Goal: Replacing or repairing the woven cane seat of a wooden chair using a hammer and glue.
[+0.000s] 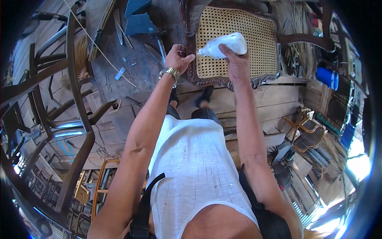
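Observation:
My right hand (238,65) is wrapped round a white plastic squeeze bottle (227,44), tilted on its side with its narrow tip toward the left. Below it lies a woven cane panel (254,36) set in a dark carved wooden chair frame (192,73). The bottle's tip is close to the panel's left edge, where cane meets wood. My left hand (179,59), with a metal watch on its wrist, is at the frame's left rail. Its fingers are curled and its thumb points at the tip; what they hold, if anything, is hidden.
On the worn wooden bench (105,75) left of the frame are a hammer (161,47), a knife (153,53), torn blue sheets (139,24) and thin cane strips. Dark bare chair frames (73,79) and a straw broom (81,65) stand at left. A blue cylinder (327,78) is at right.

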A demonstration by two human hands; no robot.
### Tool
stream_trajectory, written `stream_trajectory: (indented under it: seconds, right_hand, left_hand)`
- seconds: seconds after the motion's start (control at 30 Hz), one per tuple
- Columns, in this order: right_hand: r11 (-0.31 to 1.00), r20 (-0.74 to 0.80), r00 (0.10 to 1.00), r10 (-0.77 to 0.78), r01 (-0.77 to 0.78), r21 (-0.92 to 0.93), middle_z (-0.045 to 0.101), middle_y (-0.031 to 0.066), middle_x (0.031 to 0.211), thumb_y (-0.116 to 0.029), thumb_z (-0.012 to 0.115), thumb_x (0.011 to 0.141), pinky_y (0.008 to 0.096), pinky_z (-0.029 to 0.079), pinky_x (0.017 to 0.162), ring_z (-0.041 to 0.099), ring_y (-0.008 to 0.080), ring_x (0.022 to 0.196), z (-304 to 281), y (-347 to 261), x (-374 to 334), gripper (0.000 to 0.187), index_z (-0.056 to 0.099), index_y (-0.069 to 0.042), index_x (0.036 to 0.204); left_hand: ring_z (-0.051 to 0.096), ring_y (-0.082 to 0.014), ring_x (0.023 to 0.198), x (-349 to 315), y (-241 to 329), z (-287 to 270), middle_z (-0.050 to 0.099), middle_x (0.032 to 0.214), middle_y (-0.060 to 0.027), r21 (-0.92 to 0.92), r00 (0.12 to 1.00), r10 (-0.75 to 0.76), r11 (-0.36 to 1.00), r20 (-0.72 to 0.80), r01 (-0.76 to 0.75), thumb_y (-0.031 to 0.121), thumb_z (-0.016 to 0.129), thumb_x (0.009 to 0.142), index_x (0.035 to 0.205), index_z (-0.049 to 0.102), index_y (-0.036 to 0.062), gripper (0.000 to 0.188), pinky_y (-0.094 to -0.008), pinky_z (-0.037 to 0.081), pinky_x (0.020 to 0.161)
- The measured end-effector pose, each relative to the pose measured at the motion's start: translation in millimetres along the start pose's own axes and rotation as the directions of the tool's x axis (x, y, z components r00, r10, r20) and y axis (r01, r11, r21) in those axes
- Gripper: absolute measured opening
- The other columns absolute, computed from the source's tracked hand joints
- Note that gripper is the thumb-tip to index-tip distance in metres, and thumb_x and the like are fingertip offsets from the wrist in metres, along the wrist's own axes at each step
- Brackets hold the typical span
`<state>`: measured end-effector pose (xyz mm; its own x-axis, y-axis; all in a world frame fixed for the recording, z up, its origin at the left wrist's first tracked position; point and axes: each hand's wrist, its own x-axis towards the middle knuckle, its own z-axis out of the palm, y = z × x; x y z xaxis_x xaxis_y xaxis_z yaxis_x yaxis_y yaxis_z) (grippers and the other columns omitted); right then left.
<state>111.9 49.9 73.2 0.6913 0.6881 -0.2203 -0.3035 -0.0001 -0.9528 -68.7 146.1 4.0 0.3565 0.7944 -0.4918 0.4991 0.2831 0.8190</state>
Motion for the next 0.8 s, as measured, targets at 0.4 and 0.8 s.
stream_trajectory:
  seconds: [0.4, 0.8]
  right_hand:
    - [0.998, 0.037, 0.999, -0.014, 0.017, -0.068, 0.065, 0.0137, 0.122, -0.001, 0.091, 0.075, 0.0403, 0.055, 0.101, 0.066, 0.0246, 0.112, 0.2, 5.8, 5.2, 0.070, 0.048, 0.000, 0.131]
    - [0.985, -0.007, 0.996, -0.089, 0.087, -0.152, 0.067, 0.0135, 0.119, 0.000, 0.089, 0.077, 0.0370, 0.057, 0.095, 0.068, 0.0234, 0.109, 7.0, 8.1, 2.9, 0.060, 0.051, 0.000, 0.124]
  left_hand:
    - [0.073, -0.0257, 0.100, 9.3, -10.3, 3.7, 0.076, 0.111, -0.0164, -0.036, 0.999, 0.004, 0.999, 0.042, -0.003, 0.028, 0.085, 0.076, 0.123, 0.062, -0.0014, 0.060, -0.0350, 0.057, 0.092]
    - [0.073, -0.0265, 0.095, 10.3, -13.9, 7.0, 0.076, 0.104, -0.0165, -0.019, 1.000, 0.019, 1.000, 0.006, -0.019, 0.030, 0.082, 0.074, 0.119, 0.062, -0.0014, 0.058, -0.0360, 0.057, 0.090]
